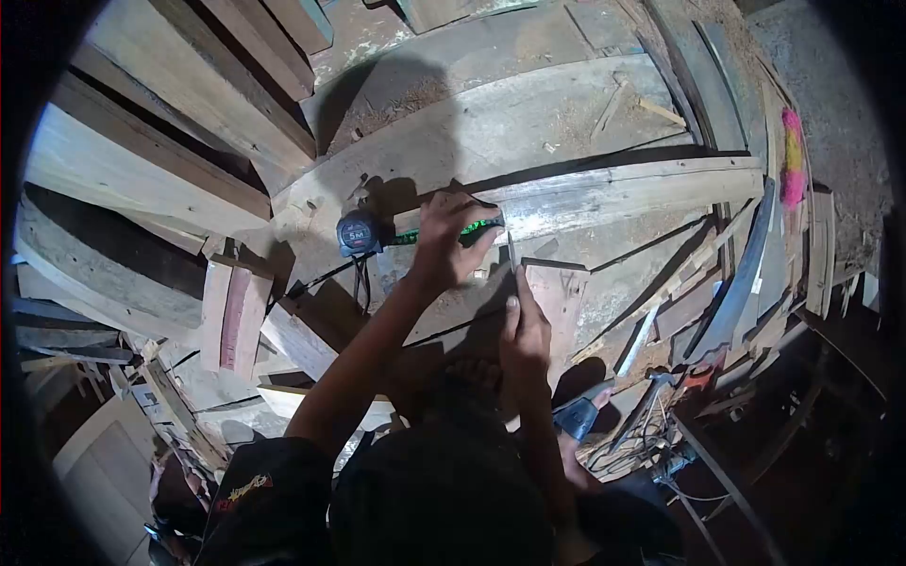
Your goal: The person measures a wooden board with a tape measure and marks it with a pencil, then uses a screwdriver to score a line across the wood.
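My left hand (451, 234) is closed around the green tape blade (406, 238), pinching it near the end of a long pale board (623, 196). To its left lies the dark tape measure case (358, 232), marked 5M, with the blade drawn out of it under my fingers. My right hand (526, 335) grips a thin pencil (513, 253), its forefinger stretched along the shaft. The pencil's tip is right at the board's near end, just right of my left fingers. A short pinkish wood piece (555, 307) lies beside my right hand.
Thick planks (160, 160) fill the left side. A handsaw (741, 283) rests among offcuts on the right, above a hammer (661, 377) and tangled cords (618, 457). A pink and yellow fuzzy item (793, 160) lies farther right. My sandalled foot (580, 415) is below.
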### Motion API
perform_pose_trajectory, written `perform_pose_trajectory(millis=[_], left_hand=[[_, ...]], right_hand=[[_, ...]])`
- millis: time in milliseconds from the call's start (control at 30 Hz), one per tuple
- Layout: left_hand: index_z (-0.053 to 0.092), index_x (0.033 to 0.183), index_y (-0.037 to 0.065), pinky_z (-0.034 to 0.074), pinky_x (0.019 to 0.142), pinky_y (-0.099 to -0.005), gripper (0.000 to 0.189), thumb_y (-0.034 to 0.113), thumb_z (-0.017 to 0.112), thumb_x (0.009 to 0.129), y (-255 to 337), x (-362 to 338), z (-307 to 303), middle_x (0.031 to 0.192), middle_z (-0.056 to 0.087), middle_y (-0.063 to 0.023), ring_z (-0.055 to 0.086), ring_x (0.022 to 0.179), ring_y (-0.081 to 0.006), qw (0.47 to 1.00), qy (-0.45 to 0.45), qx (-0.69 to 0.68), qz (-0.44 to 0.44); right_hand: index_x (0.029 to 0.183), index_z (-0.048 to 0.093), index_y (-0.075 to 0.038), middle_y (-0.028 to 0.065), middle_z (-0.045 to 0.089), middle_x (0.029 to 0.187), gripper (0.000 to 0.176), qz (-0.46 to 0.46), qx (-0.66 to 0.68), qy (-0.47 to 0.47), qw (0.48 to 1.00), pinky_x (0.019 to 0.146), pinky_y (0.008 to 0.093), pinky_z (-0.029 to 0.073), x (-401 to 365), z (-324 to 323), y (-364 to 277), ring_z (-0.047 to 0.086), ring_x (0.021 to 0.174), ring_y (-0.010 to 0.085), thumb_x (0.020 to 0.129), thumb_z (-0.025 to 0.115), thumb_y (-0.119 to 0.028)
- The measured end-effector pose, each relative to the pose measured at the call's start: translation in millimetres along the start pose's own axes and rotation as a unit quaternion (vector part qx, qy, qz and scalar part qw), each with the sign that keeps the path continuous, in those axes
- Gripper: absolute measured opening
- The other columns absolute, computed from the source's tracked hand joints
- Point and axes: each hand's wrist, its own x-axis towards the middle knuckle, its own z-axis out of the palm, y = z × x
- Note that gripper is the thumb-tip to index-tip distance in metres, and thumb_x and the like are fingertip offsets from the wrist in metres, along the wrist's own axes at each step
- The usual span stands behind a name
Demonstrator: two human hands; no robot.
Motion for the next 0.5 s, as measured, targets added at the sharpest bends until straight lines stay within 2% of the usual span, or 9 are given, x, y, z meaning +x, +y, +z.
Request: perform_pose_trajectory(millis=[167,333,433,500], left_hand=[[0.083,0.115,0.011,0.052,0.097,-0.0498,0.034,0.011,0.095,0.083,-4.7,0.5,0.6,0.107,0.08,-0.0092,0.071,0.106,-0.035,1.0,-0.007,-0.011,0.006],[0.084,0.116,0.012,0.051,0.103,-0.0499,0.036,0.012,0.097,0.082,1.3,1.6,-1.1,0.115,0.08,-0.011,0.07,0.112,-0.0356,0.999,-0.005,-0.034,-0.018],[0.083,0.114,0.01,0.053,0.098,-0.0491,0.032,0.01,0.096,0.084,-2.5,1.6,-1.0,0.109,0.081,-0.0104,0.072,0.105,-0.0348,1.0,-0.011,-0.012,0.011],[0.082,0.114,0.01,0.053,0.097,-0.0489,0.034,0.01,0.096,0.084,-4.7,3.3,0.6,0.107,0.081,-0.0098,0.072,0.104,-0.0345,1.0,0.004,-0.023,0.02]], right_hand=[[0.163,0.058,-0.001,0.0343,0.07,0.145,0.047,0.003,0.0,-0.015,1.0,0.108,0.0533,0.058,5.8,-4.7,-2.9,0.07,0.131,0.0537,0.12,0.052,-0.018],[0.162,0.058,0.0,0.0352,0.072,0.141,0.046,-0.006,0.002,0.005,1.0,0.105,0.0543,0.058,-0.6,-1.3,-2.0,0.07,0.129,0.0544,0.12,0.052,-0.017],[0.164,0.056,0.003,0.037,0.068,0.148,0.048,0.016,0.014,-0.017,1.0,0.114,0.0505,0.056,3.4,-4.1,-8.2,0.067,0.139,0.0528,0.121,0.051,-0.017],[0.167,0.054,0.001,0.0342,0.068,0.152,0.049,0.028,0.027,-0.025,0.999,0.117,0.0494,0.054,-4.3,-8.3,-5.5,0.068,0.142,0.0496,0.121,0.052,-0.018]])
